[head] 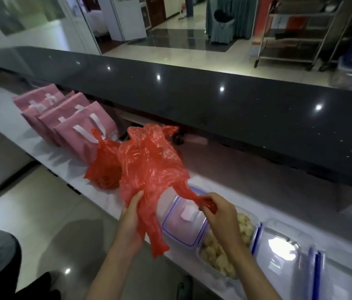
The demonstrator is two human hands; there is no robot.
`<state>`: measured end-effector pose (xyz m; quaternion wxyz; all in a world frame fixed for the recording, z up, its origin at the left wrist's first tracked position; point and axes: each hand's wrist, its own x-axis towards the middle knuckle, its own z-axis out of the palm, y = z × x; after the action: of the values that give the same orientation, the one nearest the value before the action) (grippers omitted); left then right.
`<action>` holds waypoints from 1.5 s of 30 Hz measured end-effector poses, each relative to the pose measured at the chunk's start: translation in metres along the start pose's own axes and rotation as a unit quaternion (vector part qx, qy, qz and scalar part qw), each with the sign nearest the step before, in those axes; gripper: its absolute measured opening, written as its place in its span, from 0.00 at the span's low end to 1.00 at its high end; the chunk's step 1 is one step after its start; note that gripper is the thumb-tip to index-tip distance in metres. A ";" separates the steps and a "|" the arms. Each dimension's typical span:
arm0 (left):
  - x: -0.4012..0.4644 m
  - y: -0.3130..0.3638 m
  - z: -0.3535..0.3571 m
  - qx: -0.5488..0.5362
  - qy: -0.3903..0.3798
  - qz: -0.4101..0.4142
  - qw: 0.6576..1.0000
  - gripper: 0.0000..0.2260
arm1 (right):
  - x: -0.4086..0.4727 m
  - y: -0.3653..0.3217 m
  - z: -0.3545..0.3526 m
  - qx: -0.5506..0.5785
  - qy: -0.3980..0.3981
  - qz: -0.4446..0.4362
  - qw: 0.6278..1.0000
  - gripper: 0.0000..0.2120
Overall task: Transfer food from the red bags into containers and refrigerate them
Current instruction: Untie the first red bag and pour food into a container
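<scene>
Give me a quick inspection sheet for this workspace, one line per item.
Surface: white counter below a dark raised ledge.
Job's things: empty red bag held up; second red bag still full, on the counter; open container holding pale food pieces; lid beside it; closed container to the right.
Clutter: pink gift bags at far left.
Grippers: left hand grips the empty bag's body; right hand pinches its handle.
Cables: nothing seen.
Surroundings: tiled floor, metal rack beyond the ledge.

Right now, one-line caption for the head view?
Both hands hold an emptied red bag above the counter; filled container open, second red bag waiting.
</scene>
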<state>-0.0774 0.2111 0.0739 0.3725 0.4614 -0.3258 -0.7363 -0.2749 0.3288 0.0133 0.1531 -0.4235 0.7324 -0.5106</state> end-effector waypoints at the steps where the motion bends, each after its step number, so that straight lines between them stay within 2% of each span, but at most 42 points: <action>1: -0.001 -0.004 0.003 0.025 -0.017 -0.012 0.999 0.24 | -0.008 -0.006 -0.002 0.011 0.025 -0.013 1.000 0.11; 2: -0.004 -0.009 0.008 0.051 -0.040 -0.028 0.998 0.25 | -0.016 -0.011 -0.002 0.020 0.035 -0.030 0.999 0.13; 4: -0.010 -0.019 0.022 0.095 -0.080 -0.063 0.990 0.28 | -0.030 -0.018 0.001 0.022 0.009 -0.089 0.996 0.10; 7: -0.016 -0.032 0.045 0.082 -0.115 -0.110 0.984 0.33 | -0.046 -0.027 0.001 -0.003 -0.112 -0.185 0.976 0.10; 9: -0.017 -0.038 0.055 0.080 -0.110 -0.094 0.986 0.28 | -0.053 -0.027 -0.005 0.012 -0.166 -0.194 0.967 0.17; 11: -0.013 -0.040 0.059 0.106 -0.086 -0.062 0.989 0.19 | -0.059 -0.023 -0.020 0.098 -0.124 -0.119 0.980 0.21; 13: -0.005 -0.037 0.055 0.137 -0.074 -0.044 0.987 0.14 | -0.060 -0.011 -0.039 0.165 -0.028 -0.053 0.985 0.16; 14: -0.001 -0.032 0.051 0.160 -0.078 -0.040 0.983 0.14 | -0.059 -0.007 -0.050 0.159 0.019 -0.042 0.986 0.15; 17: 0.009 -0.017 0.038 0.260 -0.116 -0.035 0.958 0.14 | -0.039 -0.005 -0.077 0.037 0.084 -0.075 0.993 0.20; 19: 0.011 -0.003 0.034 0.318 -0.161 -0.036 0.934 0.12 | -0.016 -0.007 -0.087 -0.126 0.036 -0.151 0.980 0.33; 21: 0.015 0.010 0.029 0.367 -0.208 -0.042 0.906 0.11 | 0.009 -0.007 -0.088 -0.300 -0.039 -0.204 0.931 0.49; 23: 0.022 0.025 0.028 0.402 -0.237 -0.045 0.883 0.11 | 0.034 -0.011 -0.081 -0.402 -0.078 -0.222 0.885 0.55; 25: 0.035 0.037 0.025 0.420 -0.260 -0.037 0.869 0.12 | 0.054 -0.011 -0.067 -0.411 -0.101 -0.204 0.883 0.53; 28: 0.059 0.053 0.020 0.434 -0.275 -0.027 0.857 0.20 | 0.079 -0.001 -0.052 -0.373 -0.147 -0.168 0.901 0.43; 30: 0.086 0.061 0.015 0.471 -0.294 -0.002 0.832 0.17 | 0.092 0.004 -0.049 -0.413 -0.175 -0.142 0.883 0.29; 32: 0.118 0.069 0.010 0.528 -0.314 0.034 0.788 0.18 | 0.102 0.003 -0.047 -0.468 -0.170 -0.120 0.859 0.12; 34: 0.148 0.075 0.007 0.569 -0.326 0.042 0.754 0.20 | 0.108 0.005 -0.044 -0.453 -0.144 -0.115 0.872 0.03; 36: 0.166 0.080 0.012 0.585 -0.342 0.056 0.733 0.17 | 0.113 0.014 -0.041 -0.391 -0.119 -0.106 0.907 0.05; 38: 0.185 0.082 0.017 0.587 -0.357 0.072 0.723 0.18 | 0.118 0.017 -0.037 -0.241 -0.108 -0.011 0.964 0.06; 39: 0.197 0.080 0.018 0.590 -0.366 0.083 0.715 0.17 | 0.120 0.016 -0.036 -0.162 -0.100 0.049 0.980 0.06; 40: 0.206 0.078 0.021 0.588 -0.378 0.095 0.709 0.15 | 0.121 0.015 -0.035 -0.109 -0.092 0.097 0.985 0.06; 42: 0.223 0.075 0.028 0.588 -0.397 0.109 0.697 0.17 | 0.119 0.010 -0.036 -0.075 -0.071 0.137 0.985 0.05; 45: 0.232 0.071 0.047 0.577 -0.445 0.110 0.676 0.16 | 0.109 0.006 -0.049 -0.130 -0.089 0.136 0.978 0.12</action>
<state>-0.1717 -0.0157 0.0478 -0.0782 0.1636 -0.8618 -0.4737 -0.3744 0.2757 0.0522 0.2298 -0.3798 0.8267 -0.3457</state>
